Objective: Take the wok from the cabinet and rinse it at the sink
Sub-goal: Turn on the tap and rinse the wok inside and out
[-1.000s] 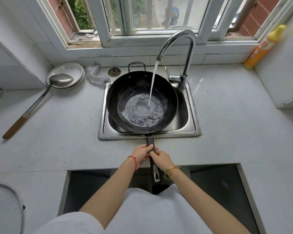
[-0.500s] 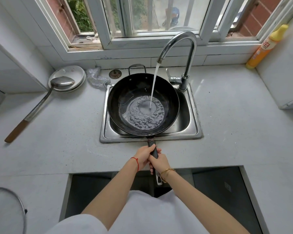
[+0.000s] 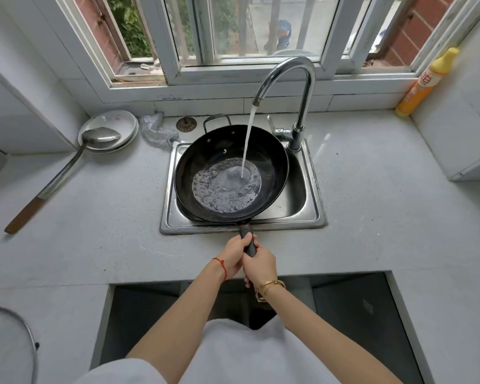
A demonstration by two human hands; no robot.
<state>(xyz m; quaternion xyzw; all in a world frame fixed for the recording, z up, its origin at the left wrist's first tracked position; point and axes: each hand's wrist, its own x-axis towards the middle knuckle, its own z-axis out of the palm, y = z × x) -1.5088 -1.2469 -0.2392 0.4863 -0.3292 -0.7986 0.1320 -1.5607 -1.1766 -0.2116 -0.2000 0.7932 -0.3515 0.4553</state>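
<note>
A black wok [image 3: 205, 159] sits over the steel sink [image 3: 311, 198], filling most of the basin. Water pours from the chrome tap [image 3: 302, 87] into the wok's middle and pools there with bubbles. The wok's dark handle [image 3: 247, 239] sticks out over the sink's front rim toward me. My left hand [image 3: 233, 253] grips the handle from the left. My right hand [image 3: 261, 266] wraps the handle just behind it, and the two hands touch. The handle's near end is hidden under my right hand.
A long metal ladle with a wooden grip [image 3: 58, 178] lies on white plates [image 3: 122, 126] at the back left. A steel scourer [image 3: 155, 131] and a drain plug [image 3: 186, 124] lie behind the sink. A yellow bottle [image 3: 424, 84] stands back right. A wire rim [image 3: 25, 328] shows bottom left.
The wok has shifted slightly left in the sink, so the stream now lands right of the pool's centre. More water has gathered. Both hands stay on the handle.
</note>
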